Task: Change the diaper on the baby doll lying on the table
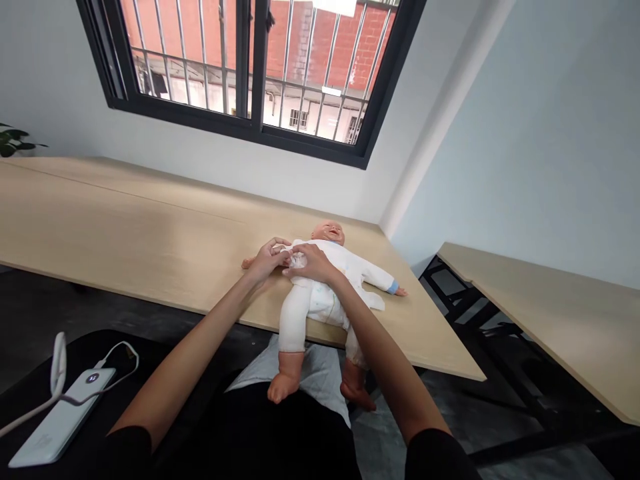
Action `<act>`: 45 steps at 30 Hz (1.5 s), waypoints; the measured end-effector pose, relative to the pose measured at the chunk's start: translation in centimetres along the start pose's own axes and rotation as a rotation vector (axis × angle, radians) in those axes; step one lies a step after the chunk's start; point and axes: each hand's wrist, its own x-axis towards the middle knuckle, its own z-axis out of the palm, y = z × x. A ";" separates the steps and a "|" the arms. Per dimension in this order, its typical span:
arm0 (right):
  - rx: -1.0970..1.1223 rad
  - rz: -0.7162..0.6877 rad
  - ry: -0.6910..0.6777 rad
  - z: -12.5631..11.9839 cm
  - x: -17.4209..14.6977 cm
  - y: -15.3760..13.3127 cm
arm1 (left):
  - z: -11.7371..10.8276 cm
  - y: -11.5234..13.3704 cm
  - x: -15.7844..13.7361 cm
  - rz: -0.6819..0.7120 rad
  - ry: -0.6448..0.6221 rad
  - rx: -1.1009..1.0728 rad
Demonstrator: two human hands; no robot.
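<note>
On its back on the table lies a baby doll (329,232), its head toward the window and its feet hanging over the near edge. It wears a white baby top (345,259) with a blue cuff and a white diaper (323,300). My left hand (273,257) is at the doll's side, fingers curled on the top's cloth. Beside it my right hand (314,263) lies over the doll's chest and pinches the bunched white cloth. The fingertips of both hands nearly meet there. Some of the cloth between them is hidden.
The wooden table (125,213) runs along the wall under a barred window (255,127). A second table (540,293) stands at the right beyond a gap. On a black seat at the lower left lies a white power bank (65,413) with a cable (59,367).
</note>
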 end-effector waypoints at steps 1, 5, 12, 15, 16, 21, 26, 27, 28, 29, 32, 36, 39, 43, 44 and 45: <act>0.079 -0.004 0.048 0.1 0.0 0.0 | 0.0 0.0 -0.1 0.002 0.007 -0.006; 0.345 0.017 0.139 0.0 0.0 0.2 | 0.0 0.1 -0.3 -0.001 0.021 -0.034; 0.515 0.081 0.186 -0.2 0.2 0.7 | -0.1 -0.7 -0.3 -0.092 -0.058 -0.014; 0.593 0.129 0.174 -0.2 0.2 0.7 | -0.1 -1.1 -0.2 -0.116 -0.106 0.034; 0.606 0.146 0.162 -0.2 0.2 0.6 | -0.1 -1.2 -0.2 -0.116 -0.108 0.046; 0.634 0.179 0.143 -0.4 0.0 0.3 | -0.2 -1.1 -0.3 -0.127 -0.121 0.069; 0.645 0.173 0.144 -0.4 0.0 0.2 | 0.0 -0.9 -0.3 -0.129 -0.124 0.059; 0.644 0.170 0.140 -0.4 0.0 0.3 | 0.1 -0.9 -0.3 -0.127 -0.120 0.056; 0.643 0.164 0.138 -0.3 0.0 0.3 | 0.1 -0.9 -0.3 -0.126 -0.118 0.053; 0.641 0.157 0.135 -0.3 -0.1 0.3 | 0.2 -0.9 -0.3 -0.127 -0.117 0.052; 0.622 0.138 0.114 -0.3 -0.1 0.4 | 0.2 -0.8 -0.4 -0.137 -0.132 0.051; 0.560 0.117 0.113 -0.2 0.0 0.5 | 0.2 -0.6 -0.4 -0.148 -0.156 0.044; 0.512 0.106 0.105 0.0 0.0 0.6 | 0.2 -0.6 -0.4 -0.143 -0.159 0.033; 0.500 0.098 0.109 0.2 0.0 0.7 | 0.2 -0.6 -0.5 -0.133 -0.160 0.028; 0.497 0.095 0.113 0.2 0.0 0.6 | 0.2 -0.6 -0.5 -0.132 -0.160 0.028; 0.491 0.091 0.117 0.2 0.0 0.6 | 0.2 -0.6 -0.5 -0.131 -0.161 0.030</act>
